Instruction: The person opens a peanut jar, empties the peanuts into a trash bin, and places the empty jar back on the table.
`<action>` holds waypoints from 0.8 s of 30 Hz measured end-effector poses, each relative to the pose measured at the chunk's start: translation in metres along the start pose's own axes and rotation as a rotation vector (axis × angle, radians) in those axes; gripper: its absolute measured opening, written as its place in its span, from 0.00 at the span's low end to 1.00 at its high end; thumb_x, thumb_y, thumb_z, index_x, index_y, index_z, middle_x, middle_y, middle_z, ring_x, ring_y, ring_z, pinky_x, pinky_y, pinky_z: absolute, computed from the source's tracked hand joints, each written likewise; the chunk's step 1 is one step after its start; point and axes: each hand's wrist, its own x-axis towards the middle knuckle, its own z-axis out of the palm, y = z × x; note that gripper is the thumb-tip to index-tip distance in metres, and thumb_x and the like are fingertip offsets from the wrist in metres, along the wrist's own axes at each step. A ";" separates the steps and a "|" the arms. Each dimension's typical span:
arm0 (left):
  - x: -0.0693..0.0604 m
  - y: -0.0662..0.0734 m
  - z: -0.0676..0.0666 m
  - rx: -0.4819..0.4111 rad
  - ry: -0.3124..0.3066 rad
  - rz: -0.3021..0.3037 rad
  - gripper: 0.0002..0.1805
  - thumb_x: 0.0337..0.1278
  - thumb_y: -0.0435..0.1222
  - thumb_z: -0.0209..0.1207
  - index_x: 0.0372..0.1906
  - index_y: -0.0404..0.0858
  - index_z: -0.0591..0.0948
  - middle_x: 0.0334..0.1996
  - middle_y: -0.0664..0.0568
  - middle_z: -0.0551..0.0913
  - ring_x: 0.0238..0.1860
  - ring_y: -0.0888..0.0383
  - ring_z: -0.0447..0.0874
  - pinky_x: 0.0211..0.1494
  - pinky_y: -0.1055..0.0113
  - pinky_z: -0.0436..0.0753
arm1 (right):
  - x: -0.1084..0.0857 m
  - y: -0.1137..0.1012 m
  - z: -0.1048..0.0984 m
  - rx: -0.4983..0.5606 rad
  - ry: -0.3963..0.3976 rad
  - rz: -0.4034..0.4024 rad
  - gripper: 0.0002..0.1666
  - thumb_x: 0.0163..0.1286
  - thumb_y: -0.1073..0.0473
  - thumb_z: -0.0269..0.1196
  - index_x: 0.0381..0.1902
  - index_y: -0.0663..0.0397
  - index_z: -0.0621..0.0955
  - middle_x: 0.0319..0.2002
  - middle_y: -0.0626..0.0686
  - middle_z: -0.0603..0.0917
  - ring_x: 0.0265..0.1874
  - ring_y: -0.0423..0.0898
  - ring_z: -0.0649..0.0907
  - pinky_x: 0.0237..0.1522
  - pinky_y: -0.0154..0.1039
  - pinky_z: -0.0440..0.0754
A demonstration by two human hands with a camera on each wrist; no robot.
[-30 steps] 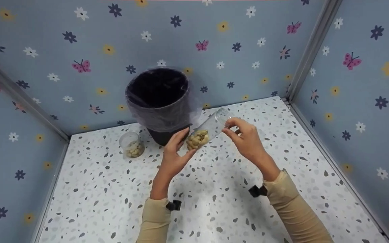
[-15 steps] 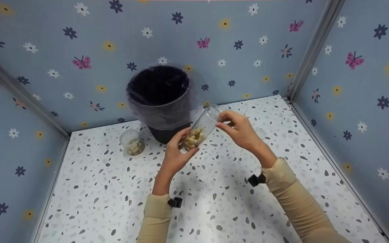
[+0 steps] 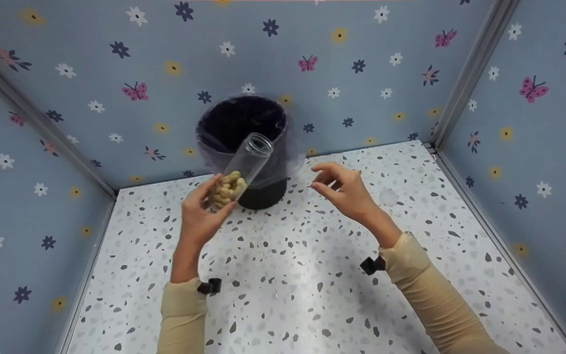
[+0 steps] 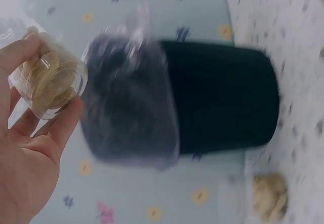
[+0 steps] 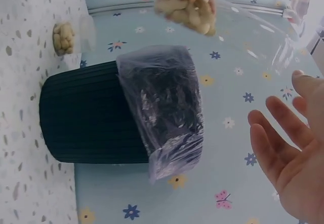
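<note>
Peanut jar point(image 3: 242, 168) tilted in our left hand point(image 3: 201, 214), mouth raised, above the table point(image 3: 263, 275).
Our left fingers and thumb curl round its lower end, a sound hold, we judge, since the peanuts point(image 3: 227, 189) gather there; we expect it light, stiff and slippery, fragile if glass, which we cannot tell. It looks clear and cylindrical, with a ringed neck. Our right hand point(image 3: 349, 191) holds nothing, fingers loosely bent, well apart from the jar. Past it we see a clear disc point(image 3: 388, 197), then the dark bin point(image 3: 263, 195) with its liner point(image 3: 285, 162), and the flowered wall point(image 3: 391, 44).
</note>
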 end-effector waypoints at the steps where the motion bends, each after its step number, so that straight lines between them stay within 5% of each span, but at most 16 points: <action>1: 0.005 -0.007 -0.009 0.025 0.007 -0.005 0.34 0.40 0.22 0.73 0.59 0.27 0.76 0.48 0.37 0.81 0.43 0.47 0.81 0.39 0.64 0.83 | -0.005 0.000 -0.001 -0.001 -0.026 0.019 0.16 0.64 0.68 0.66 0.50 0.61 0.81 0.32 0.53 0.85 0.30 0.49 0.84 0.30 0.37 0.81; 5: 0.031 -0.037 -0.042 0.142 -0.002 -0.045 0.35 0.47 0.28 0.72 0.64 0.33 0.75 0.53 0.41 0.80 0.46 0.50 0.79 0.44 0.74 0.79 | -0.028 0.003 -0.002 -0.008 -0.145 0.064 0.12 0.69 0.60 0.64 0.50 0.53 0.82 0.32 0.46 0.84 0.28 0.42 0.82 0.30 0.35 0.81; 11: 0.079 -0.056 -0.080 0.359 -0.117 -0.101 0.34 0.53 0.30 0.69 0.67 0.35 0.72 0.50 0.40 0.78 0.41 0.49 0.77 0.42 0.57 0.75 | -0.058 0.009 -0.001 -0.021 -0.238 0.169 0.11 0.71 0.56 0.62 0.48 0.51 0.83 0.32 0.45 0.84 0.28 0.39 0.81 0.29 0.37 0.81; 17: 0.119 -0.063 -0.092 0.466 -0.294 -0.118 0.33 0.56 0.28 0.66 0.68 0.35 0.69 0.52 0.35 0.75 0.44 0.42 0.75 0.48 0.47 0.76 | -0.100 0.011 -0.002 -0.006 -0.258 0.274 0.10 0.72 0.55 0.61 0.47 0.50 0.83 0.34 0.45 0.85 0.31 0.39 0.82 0.31 0.37 0.81; 24: 0.145 -0.061 -0.100 0.597 -0.471 -0.164 0.33 0.58 0.24 0.62 0.69 0.35 0.67 0.60 0.33 0.68 0.57 0.36 0.69 0.57 0.42 0.71 | -0.131 0.015 -0.009 0.041 -0.256 0.389 0.08 0.73 0.55 0.60 0.46 0.46 0.83 0.33 0.42 0.83 0.29 0.44 0.82 0.30 0.37 0.81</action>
